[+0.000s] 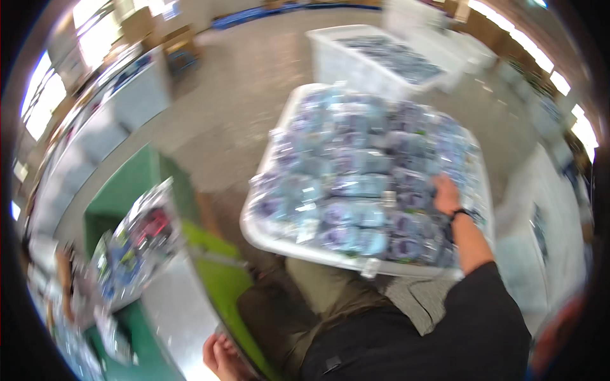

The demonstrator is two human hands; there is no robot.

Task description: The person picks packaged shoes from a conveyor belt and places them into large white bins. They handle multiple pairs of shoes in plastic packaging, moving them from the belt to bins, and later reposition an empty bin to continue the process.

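My right hand (447,194), with a dark band at the wrist, reaches onto the right side of the clear-wrapped packs (362,185). Motion smears its fingers, so I cannot tell whether it grips a pack. These packs look light blue, purple and grey, and lie in rows filling a large white bin (254,232) in front of me. Down at the lower left, my left hand (223,357) has its fingers curled at the edge of a metal-topped table (181,311) with a bright green side.
Shiny clear bags (143,238) with blue and red contents lie on the table's far end, beside a green container (121,190). Another white bin (324,57) of packs stands beyond mine. A white bin (521,254) is at right; cardboard boxes (179,41) sit far left.
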